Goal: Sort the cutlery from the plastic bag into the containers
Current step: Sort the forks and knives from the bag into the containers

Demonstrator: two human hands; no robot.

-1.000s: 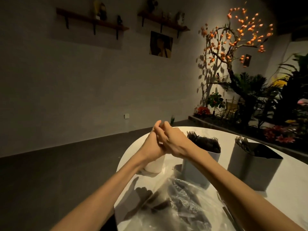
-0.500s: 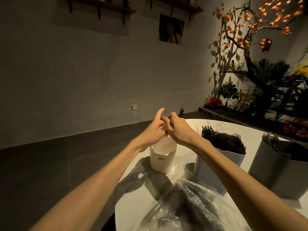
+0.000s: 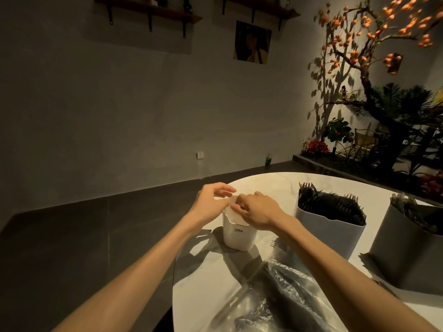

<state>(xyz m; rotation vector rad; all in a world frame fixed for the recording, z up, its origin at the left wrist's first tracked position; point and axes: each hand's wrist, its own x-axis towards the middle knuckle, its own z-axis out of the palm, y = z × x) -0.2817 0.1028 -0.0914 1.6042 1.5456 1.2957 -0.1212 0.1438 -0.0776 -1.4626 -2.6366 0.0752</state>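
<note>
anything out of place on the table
One loose fork lies on the table between the white cup and the light grey container, outside any container. Nothing else stands out.

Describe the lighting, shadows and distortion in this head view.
Head view: dim and warm, brightest on the lit tree at right; arms cast hard shadows on the white table beside the white container; plastic bag shows glare; wide-angle lens bends the edges.

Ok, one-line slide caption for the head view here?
Both hands, left and right, meet over the small white container, beside the fork-filled container and the plastic bag.
</note>
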